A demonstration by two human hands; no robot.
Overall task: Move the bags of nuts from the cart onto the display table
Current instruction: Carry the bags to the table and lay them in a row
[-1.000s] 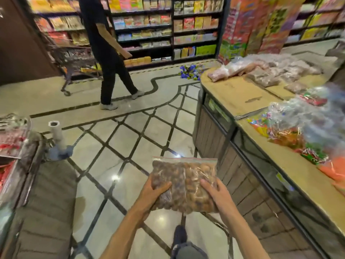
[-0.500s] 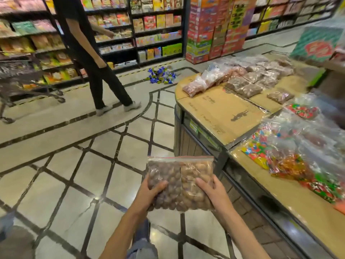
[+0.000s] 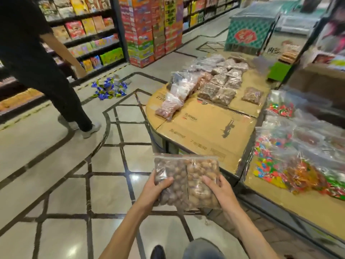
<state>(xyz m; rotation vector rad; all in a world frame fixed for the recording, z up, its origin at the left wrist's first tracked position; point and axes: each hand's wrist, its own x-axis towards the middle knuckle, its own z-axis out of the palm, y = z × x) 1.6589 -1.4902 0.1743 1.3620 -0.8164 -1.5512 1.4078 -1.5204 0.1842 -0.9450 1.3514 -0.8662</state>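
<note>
The bench (image 3: 205, 128) now lies closer and more central than a moment ago, and the cart has left the view. Both grips clamp the bag of nuts (image 3: 186, 176) above the floor, just short of the bench edge: left hand (image 3: 155, 189) and right hand (image 3: 222, 191), thumbs on top. More nut bags (image 3: 218, 86) lie farther along the bench, candy bags (image 3: 291, 161) to the right. A person in black (image 3: 46, 71) walks past at left.

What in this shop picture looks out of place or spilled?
A heap of small blue and gold wrapped sweets lies on the pale tiled floor near the packed shelves, not on any display. It looks spilled and could be stepped on. Nothing else stands out.
</note>
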